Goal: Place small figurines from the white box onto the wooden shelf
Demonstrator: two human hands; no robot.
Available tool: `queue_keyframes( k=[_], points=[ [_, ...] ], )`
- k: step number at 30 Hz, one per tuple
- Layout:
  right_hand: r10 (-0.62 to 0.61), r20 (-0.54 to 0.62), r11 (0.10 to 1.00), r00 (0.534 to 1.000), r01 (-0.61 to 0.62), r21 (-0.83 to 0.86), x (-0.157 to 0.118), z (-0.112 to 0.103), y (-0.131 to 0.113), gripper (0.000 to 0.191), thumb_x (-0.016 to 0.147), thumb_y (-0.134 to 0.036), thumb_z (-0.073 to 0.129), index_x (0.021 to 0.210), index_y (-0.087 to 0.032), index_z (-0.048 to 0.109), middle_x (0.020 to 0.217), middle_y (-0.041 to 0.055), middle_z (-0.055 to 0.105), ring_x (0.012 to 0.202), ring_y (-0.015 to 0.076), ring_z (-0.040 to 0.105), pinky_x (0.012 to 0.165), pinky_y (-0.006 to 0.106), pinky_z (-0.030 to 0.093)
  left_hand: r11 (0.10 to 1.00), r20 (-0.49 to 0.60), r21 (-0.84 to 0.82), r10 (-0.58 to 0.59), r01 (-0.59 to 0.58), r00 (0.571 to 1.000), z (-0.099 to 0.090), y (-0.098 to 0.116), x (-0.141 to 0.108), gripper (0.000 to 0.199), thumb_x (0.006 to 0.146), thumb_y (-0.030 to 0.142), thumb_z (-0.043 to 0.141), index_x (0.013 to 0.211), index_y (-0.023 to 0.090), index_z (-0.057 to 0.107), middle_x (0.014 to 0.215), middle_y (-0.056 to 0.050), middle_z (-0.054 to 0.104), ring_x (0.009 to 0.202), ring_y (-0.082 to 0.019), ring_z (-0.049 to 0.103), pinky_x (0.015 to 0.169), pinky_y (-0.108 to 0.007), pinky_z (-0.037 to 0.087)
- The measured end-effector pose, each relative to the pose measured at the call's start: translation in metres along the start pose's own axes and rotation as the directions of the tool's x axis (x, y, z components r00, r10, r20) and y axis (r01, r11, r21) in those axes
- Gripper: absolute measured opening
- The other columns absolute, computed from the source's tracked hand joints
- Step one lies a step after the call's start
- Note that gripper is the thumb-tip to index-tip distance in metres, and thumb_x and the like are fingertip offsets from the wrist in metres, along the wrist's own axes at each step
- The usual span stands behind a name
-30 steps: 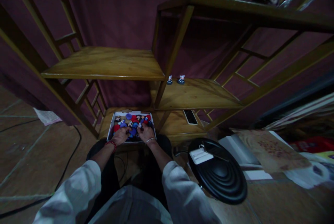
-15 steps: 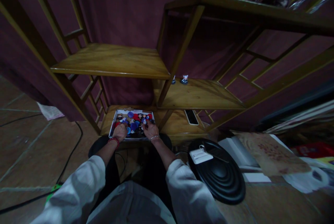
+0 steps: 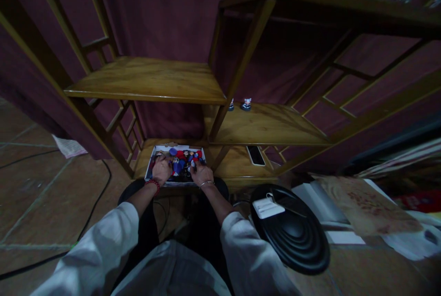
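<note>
A shallow white-edged box (image 3: 206, 156) sits on the lowest shelf, filled with small figurines (image 3: 178, 166) in blue, red, white and black. My left hand (image 3: 162, 170), with a red bead bracelet, is over the box's left part. Its fingers curl down among the figurines and hide whatever they touch. At the box's right side is my right hand (image 3: 202, 174), wearing a thin bangle. Its thumb and fingers close around a small whitish and blue figurine, mostly covered by the fingertips.
Two small figurines (image 3: 246, 104) stand on the middle right shelf (image 3: 272, 123). A phone (image 3: 255, 155) lies on the lowest shelf. To the right, a black ridged round base (image 3: 296, 236) carries a white device (image 3: 268, 207). A black cable (image 3: 98, 204) crosses the floor at left.
My left hand has moved slightly up and right, further over the figurines. The right hand stays near the box's right side, its fingers shifted a little. The view has shifted slightly.
</note>
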State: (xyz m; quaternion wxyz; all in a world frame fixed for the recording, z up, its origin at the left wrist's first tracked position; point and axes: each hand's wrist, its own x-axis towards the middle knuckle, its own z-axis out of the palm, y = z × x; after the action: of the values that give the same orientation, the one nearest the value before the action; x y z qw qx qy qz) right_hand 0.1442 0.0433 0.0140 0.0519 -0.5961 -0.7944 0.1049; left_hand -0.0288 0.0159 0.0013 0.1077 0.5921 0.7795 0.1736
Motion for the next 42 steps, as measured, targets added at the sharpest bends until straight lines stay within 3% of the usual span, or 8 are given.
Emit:
queue_keyframes(
  k=[5,10,16,22,26,32,42],
  points=[
    [0.014,0.016,1.0,1.0,-0.014,0.008,0.001,-0.002,0.001,0.035,0.084,-0.038,0.038,0.107,-0.017,0.054,0.086,0.0089,0.066,0.081,0.0192,0.061,0.07,0.027,0.04,0.979,0.115,-0.027,0.206,-0.204,0.972,0.008,0.025,0.019,0.037,0.078,0.009,0.037,0.105,0.02,0.06,0.111,-0.004,0.058,0.109,-0.017,0.045,0.095,-0.025,0.033],
    [0.009,0.007,1.0,1.0,-0.009,0.026,0.002,-0.001,0.002,0.036,0.084,-0.039,0.037,0.106,-0.017,0.055,0.084,0.0093,0.066,0.078,0.0189,0.061,0.068,0.027,0.04,0.956,0.252,0.014,0.28,-0.293,0.926,0.025,0.035,0.031,0.04,0.075,0.007,0.039,0.11,0.015,0.056,0.109,-0.008,0.059,0.109,-0.019,0.045,0.096,-0.028,0.031],
    [0.015,0.03,1.0,0.999,-0.015,0.014,0.001,-0.003,0.0,0.036,0.085,-0.039,0.035,0.108,-0.016,0.052,0.085,0.0101,0.066,0.079,0.0192,0.061,0.069,0.027,0.039,0.96,0.217,0.058,0.255,-0.273,0.942,0.026,0.021,0.027,0.039,0.072,0.008,0.041,0.107,0.012,0.057,0.108,-0.014,0.056,0.107,-0.023,0.044,0.095,-0.033,0.031],
    [0.023,0.041,1.0,0.999,-0.023,-0.005,0.002,-0.003,0.0,0.036,0.085,-0.039,0.035,0.109,-0.017,0.051,0.086,0.0099,0.066,0.08,0.0196,0.061,0.069,0.028,0.04,0.964,0.175,0.009,0.26,-0.265,0.95,0.025,0.007,0.021,0.031,0.072,0.011,0.046,0.098,0.017,0.06,0.108,-0.01,0.055,0.107,-0.022,0.043,0.096,-0.035,0.03],
    [0.019,0.023,1.0,1.0,-0.018,-0.014,0.002,-0.001,0.001,0.036,0.084,-0.039,0.035,0.108,-0.017,0.051,0.086,0.0101,0.066,0.079,0.0201,0.061,0.068,0.028,0.04,0.975,0.142,-0.027,0.222,-0.22,0.965,0.025,0.008,0.015,0.025,0.07,0.01,0.048,0.091,0.017,0.06,0.104,-0.01,0.055,0.105,-0.023,0.044,0.093,-0.034,0.033],
    [0.017,0.025,1.0,1.0,-0.016,-0.003,0.001,-0.001,0.0,0.034,0.084,-0.04,0.035,0.104,-0.018,0.053,0.086,0.0094,0.066,0.08,0.0199,0.061,0.069,0.029,0.04,0.978,0.177,-0.061,0.205,-0.197,0.963,0.02,0.011,0.011,0.014,0.072,0.011,0.048,0.08,0.018,0.056,0.097,-0.008,0.057,0.099,-0.019,0.049,0.086,-0.028,0.037],
    [0.017,0.036,1.0,0.999,-0.018,0.008,0.0,-0.001,0.001,0.035,0.084,-0.037,0.037,0.109,-0.018,0.052,0.089,0.0099,0.066,0.083,0.0198,0.061,0.072,0.029,0.039,0.981,0.238,-0.046,0.193,-0.188,0.952,0.018,0.017,0.012,0.019,0.068,0.011,0.053,0.085,0.019,0.05,0.097,-0.007,0.055,0.096,-0.019,0.051,0.081,-0.029,0.038]
  ],
)
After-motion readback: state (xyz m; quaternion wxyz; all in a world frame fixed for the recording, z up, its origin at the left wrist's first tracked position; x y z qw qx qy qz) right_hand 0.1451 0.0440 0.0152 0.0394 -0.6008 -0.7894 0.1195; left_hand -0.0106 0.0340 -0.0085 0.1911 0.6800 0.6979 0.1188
